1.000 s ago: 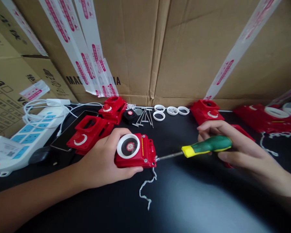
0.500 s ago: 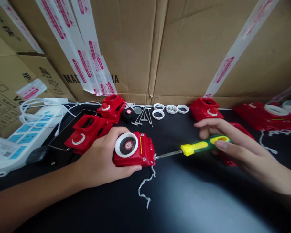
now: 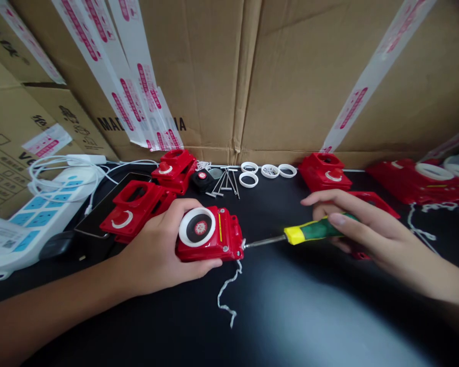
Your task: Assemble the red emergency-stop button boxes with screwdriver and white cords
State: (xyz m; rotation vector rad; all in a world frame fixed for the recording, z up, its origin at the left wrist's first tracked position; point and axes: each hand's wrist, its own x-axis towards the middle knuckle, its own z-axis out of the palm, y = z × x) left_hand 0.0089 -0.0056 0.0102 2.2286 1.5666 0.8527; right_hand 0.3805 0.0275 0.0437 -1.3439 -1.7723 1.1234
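Note:
My left hand point(image 3: 158, 255) grips a red plastic housing point(image 3: 214, 239) with a white ring and black dial on top, pressed on the black table. A white string point(image 3: 227, 290) trails from its lower right corner. My right hand point(image 3: 361, 229) is wrapped round the green and yellow handle of a screwdriver point(image 3: 304, 232). The metal shaft lies level and its tip meets the housing's right side.
More red housings point(image 3: 135, 211) lie left, behind and at the right point(image 3: 325, 173). White rings point(image 3: 248, 178) and metal pins point(image 3: 225, 183) lie near the cardboard wall point(image 3: 290, 76). A white power strip point(image 3: 49, 204) with cables and a phone point(image 3: 110, 204) sit at the left.
My right fingers have shifted round the screwdriver handle, which has rolled between them. The housing and my left hand have hardly moved.

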